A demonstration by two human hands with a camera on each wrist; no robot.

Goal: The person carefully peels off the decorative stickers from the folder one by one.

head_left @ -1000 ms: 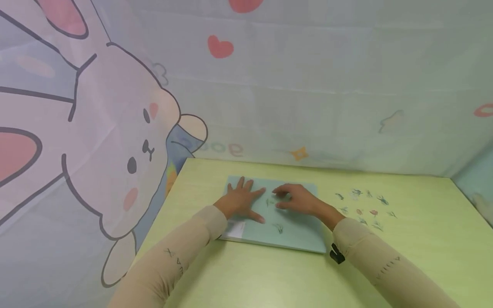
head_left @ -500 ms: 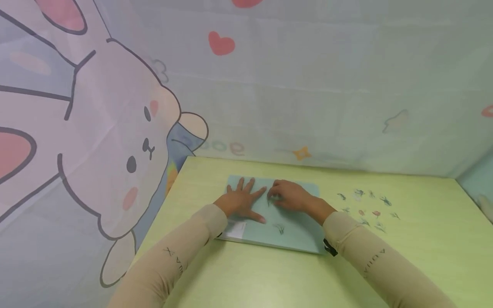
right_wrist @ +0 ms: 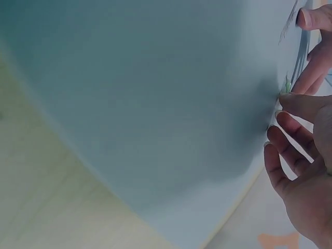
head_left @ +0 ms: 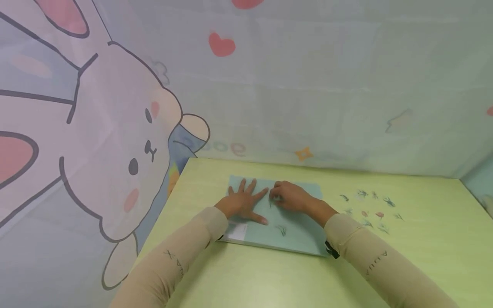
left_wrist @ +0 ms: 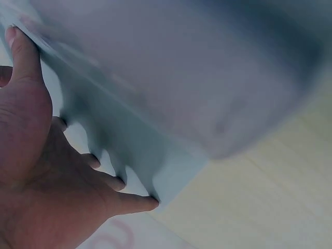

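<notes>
A pale blue-green board or folder (head_left: 300, 237) lies flat on the table, with a white patch (head_left: 236, 232) at its near left corner. My left hand (head_left: 243, 203) rests on its left part, fingers spread wide. Over the upper middle, my right hand (head_left: 292, 196) has its fingers curled, the tips down at a small green sprig cut-out (head_left: 270, 205). In the right wrist view the thumb and a fingertip meet at that green sprig (right_wrist: 287, 84), most of which they cover. A second grass-like sprig (head_left: 282, 231) lies lower on the board.
Several small plant and flower cut-outs, among them a red flower (head_left: 379, 215) and a dark leafy one (head_left: 389, 201), lie scattered on the yellow-green table (head_left: 262, 278) right of the board. A printed cloth with a rabbit (head_left: 127, 128) hangs along the left and back.
My right hand has come slightly left and closed its fingers at the small sprig from a looser pose above it. The left hand stays spread on the board.
</notes>
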